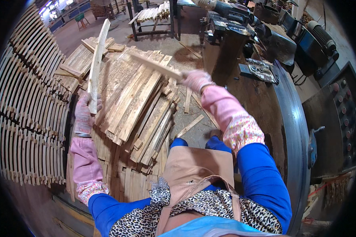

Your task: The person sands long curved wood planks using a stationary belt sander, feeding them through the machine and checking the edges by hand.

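Observation:
Gloved and closed, my left hand [84, 112] grips the lower end of a long, slightly curved wooden slat [97, 59], which stands nearly upright at the left of the pile. My right hand [196, 80], also gloved, is closed round the near end of another wooden slat [156, 66]. That slat points to the far left above the pile and is a little blurred. Between and below my hands lies a big stack of sawn wooden slats [134, 100], its top layers strewn with sawdust. The fingers of both hands are partly hidden by glove and wood.
Tall racks of stacked curved slats [31, 106] rise at my left. To the right runs a machine table [265, 114] with a curved metal edge, and beside it a control panel [344, 118] with buttons. Loose offcuts [190, 125] lie on the floor. A metal stand [152, 23] with slats is farther off.

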Demonstrator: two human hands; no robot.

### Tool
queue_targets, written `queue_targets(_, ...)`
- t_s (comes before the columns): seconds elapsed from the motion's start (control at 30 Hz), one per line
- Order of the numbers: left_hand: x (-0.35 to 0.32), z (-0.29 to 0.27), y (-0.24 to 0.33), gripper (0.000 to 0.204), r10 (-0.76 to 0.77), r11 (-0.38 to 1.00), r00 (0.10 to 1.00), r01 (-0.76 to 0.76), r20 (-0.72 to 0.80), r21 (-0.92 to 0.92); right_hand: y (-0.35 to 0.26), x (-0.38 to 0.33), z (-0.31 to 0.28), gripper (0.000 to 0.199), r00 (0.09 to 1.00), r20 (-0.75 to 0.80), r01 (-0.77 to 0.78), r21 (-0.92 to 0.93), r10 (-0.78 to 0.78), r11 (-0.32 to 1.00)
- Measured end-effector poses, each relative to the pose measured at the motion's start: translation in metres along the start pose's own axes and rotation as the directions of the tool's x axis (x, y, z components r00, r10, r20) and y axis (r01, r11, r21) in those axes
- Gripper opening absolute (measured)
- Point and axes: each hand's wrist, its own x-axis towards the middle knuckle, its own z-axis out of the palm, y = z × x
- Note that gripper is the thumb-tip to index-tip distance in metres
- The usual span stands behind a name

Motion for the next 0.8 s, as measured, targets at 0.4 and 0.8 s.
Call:
queue_targets(0.4, -0.043, 0.173, -0.182, 0.048, -0.069, 0.992, 0.958, 0.097, 0.279, -0.087, 0.104, -0.345, -0.106, 0.044, 0.756, -0.482, -0.345, 0.281, 0.442, 0.896)
queue_targets(0.8, -0.11, 0.27, -0.248, 0.023, 0.062, 0.993, 0.931, -0.023, 0.36, -0.112, 0.284, -0.462, -0.022, 0.028, 0.542, -0.627, -0.799, -0.175, 0.56, 0.576)
